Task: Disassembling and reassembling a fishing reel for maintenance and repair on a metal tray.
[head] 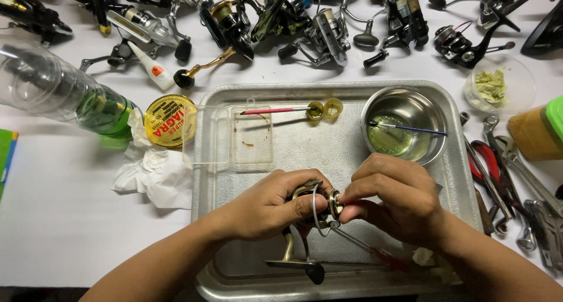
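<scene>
Steel tray (234, 261) at lower centre carries a fishing reel (308, 220), gripped by the left hand (267, 205); the right hand (396, 199) pinches its small ring. Behind, a steel bowl (404, 105) holds greenish liquid and a brush (407, 128).

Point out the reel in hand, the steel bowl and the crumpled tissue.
fishing reel (314, 211), head view, wire bail arm.
steel bowl (437, 152), head view, right rim.
crumpled tissue (153, 176), head view, middle of the wad.
</scene>
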